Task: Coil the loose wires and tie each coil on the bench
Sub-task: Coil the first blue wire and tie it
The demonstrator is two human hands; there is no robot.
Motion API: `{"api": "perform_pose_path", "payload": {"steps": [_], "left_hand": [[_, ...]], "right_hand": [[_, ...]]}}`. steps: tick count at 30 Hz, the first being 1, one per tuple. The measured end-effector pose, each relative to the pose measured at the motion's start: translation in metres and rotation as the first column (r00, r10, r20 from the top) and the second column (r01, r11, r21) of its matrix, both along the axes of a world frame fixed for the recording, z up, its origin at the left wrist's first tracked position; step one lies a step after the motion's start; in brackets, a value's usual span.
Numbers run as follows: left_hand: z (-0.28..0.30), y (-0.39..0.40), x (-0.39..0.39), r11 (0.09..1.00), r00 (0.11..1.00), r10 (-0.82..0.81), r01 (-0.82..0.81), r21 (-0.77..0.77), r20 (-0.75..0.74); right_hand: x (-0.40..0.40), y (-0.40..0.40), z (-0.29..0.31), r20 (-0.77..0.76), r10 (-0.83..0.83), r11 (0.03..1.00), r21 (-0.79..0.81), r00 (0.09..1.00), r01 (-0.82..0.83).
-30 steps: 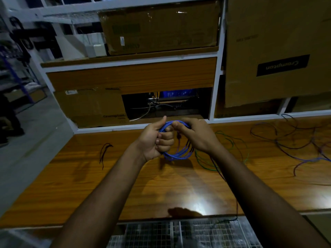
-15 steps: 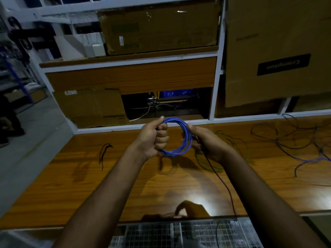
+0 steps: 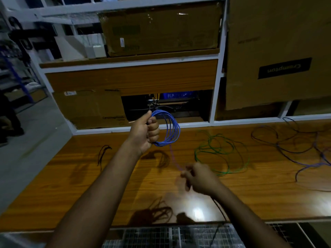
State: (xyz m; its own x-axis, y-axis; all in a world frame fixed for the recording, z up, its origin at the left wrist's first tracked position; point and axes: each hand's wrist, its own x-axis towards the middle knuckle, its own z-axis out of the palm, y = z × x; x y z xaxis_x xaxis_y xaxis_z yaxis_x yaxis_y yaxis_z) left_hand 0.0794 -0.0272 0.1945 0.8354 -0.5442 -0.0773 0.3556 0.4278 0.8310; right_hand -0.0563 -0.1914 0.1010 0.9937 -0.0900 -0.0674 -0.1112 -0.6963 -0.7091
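Blue coil [image 3: 169,130] gripped in raised left hand [image 3: 144,134]; right hand [image 3: 198,178] lower.

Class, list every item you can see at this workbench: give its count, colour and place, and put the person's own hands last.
Blue wire coil: one, blue, held above the bench's back edge.
Loose green wire: one, green, lying on the bench right of centre.
Loose dark and blue wires: a tangle, count unclear, far right of the bench.
Small black wire piece: one, black, left part of the bench.
Wooden bench top: one, orange-brown.
Cardboard boxes: several, brown, on the white shelves behind.
Left hand: grips the blue coil.
Right hand: blurred, low over the bench; its grip is unclear.
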Motion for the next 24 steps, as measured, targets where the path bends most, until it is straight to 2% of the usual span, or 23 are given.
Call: {"api": "perform_pose_path", "payload": {"steps": [1, 3, 5, 6, 8, 12, 15, 19, 24], "left_hand": [[-0.003, -0.003, 0.0, 1.0, 1.0, 0.019, -0.019, 0.018, 0.009], [-0.007, -0.007, -0.002, 0.998, 0.999, 0.037, -0.039, 0.058, 0.024], [-0.012, -0.009, -0.006, 0.996, 0.999, 0.033, -0.035, 0.085, 0.03], [-0.014, -0.01, -0.008, 0.995, 0.999, 0.027, -0.03, 0.094, 0.031], [-0.017, -0.011, -0.012, 0.993, 0.999, 0.012, -0.016, 0.114, 0.034], [-0.018, -0.014, -0.024, 0.986, 0.998, -0.003, -0.009, 0.169, 0.069], [-0.014, -0.013, -0.033, 0.987, 0.995, -0.068, 0.055, 0.15, 0.08], [-0.011, -0.013, -0.036, 0.982, 0.992, -0.105, 0.092, 0.166, 0.075], [-0.012, -0.009, -0.032, 0.97, 0.983, -0.185, 0.185, 0.157, -0.017]], "right_hand": [[-0.004, 0.012, 0.015, -0.051, 0.101, 0.99, -0.094, 0.994, -0.106], [-0.015, 0.028, 0.047, -0.138, 0.296, 0.934, -0.166, 0.945, -0.317], [-0.021, 0.035, 0.078, -0.111, 0.435, 0.839, -0.309, 0.893, -0.447], [-0.021, 0.036, 0.09, -0.055, 0.476, 0.796, -0.399, 0.878, -0.456], [-0.018, 0.034, 0.112, 0.122, 0.493, 0.785, -0.49, 0.862, -0.379], [0.003, 0.02, 0.138, 0.485, 0.338, 0.892, -0.438, 0.807, -0.111], [0.021, 0.016, 0.139, 0.642, 0.165, 0.914, -0.385, 0.748, 0.129], [0.04, 0.015, 0.135, 0.577, 0.064, 0.881, -0.415, 0.814, 0.225], [0.053, 0.003, 0.134, 0.51, -0.099, 0.899, -0.322, 0.854, 0.297]]}}
